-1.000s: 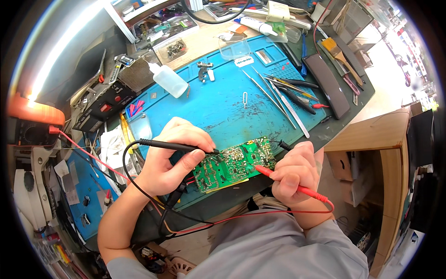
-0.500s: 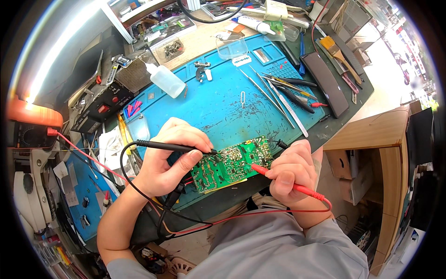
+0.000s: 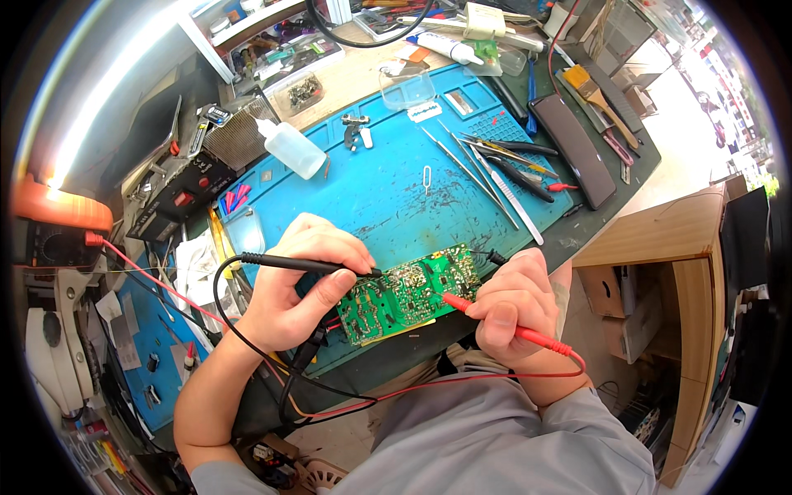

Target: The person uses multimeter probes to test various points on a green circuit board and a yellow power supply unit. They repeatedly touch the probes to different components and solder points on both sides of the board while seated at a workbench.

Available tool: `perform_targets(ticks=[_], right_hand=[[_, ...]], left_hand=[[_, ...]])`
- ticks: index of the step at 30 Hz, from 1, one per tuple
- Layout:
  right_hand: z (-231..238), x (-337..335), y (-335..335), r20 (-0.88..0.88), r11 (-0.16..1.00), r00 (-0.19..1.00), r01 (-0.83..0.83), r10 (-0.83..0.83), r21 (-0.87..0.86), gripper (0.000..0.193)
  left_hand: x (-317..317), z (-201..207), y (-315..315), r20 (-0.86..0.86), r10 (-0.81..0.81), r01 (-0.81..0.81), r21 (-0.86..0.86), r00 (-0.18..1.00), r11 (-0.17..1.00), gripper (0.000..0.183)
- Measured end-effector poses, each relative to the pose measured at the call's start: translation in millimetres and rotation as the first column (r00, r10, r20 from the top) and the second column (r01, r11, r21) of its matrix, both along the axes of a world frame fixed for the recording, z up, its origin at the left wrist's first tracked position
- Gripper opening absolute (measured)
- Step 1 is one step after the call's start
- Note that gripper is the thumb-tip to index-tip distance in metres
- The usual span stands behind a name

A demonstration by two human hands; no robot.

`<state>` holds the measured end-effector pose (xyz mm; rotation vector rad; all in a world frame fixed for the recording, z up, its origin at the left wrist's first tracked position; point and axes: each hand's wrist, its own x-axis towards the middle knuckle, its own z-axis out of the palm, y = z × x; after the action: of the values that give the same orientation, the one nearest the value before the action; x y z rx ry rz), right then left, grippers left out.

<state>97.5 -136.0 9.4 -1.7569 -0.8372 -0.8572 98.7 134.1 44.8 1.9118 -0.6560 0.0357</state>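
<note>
A green circuit board [image 3: 406, 299] lies solder side up at the near edge of the blue work mat [image 3: 363, 198]. My left hand [image 3: 309, 280] is closed on a black test probe [image 3: 297, 263], whose tip reaches the board's upper left part. In my right hand [image 3: 516, 309] is a red test probe [image 3: 459, 303], pointing left with its tip at the right half of the board. Whether either tip touches a solder joint is too small to tell. The leads run toward an orange-cased multimeter [image 3: 62, 219] at the far left.
Tweezers [image 3: 470, 177], pliers [image 3: 520, 175] and a dark phone [image 3: 575, 153] lie on the right. A white squeeze bottle [image 3: 293, 148] rests on the mat's far left, near a SIM-eject pin [image 3: 427, 179]. A wooden cabinet [image 3: 660, 239] stands right of the bench.
Both probes stay at the board, with hands nearly still. The view has shifted very slightly, so the bench items appear a little further left.
</note>
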Motion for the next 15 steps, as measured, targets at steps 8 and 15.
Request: perform_targets(ticks=[8,15], right_hand=[[0.6,0.6,0.3,-0.002,1.000,1.000,-0.008,0.008,-0.001,0.021],[0.2,-0.6,-0.5,-0.013,1.000,1.000,-0.002,0.002,-0.021,0.022]], left_hand=[[-0.5,0.3,-0.3,-0.004,0.005,-0.005,-0.001,1.000,1.000,0.008],[-0.1,-0.4,1.2,0.000,0.002,-0.002,0.005,1.000,1.000,0.009]])
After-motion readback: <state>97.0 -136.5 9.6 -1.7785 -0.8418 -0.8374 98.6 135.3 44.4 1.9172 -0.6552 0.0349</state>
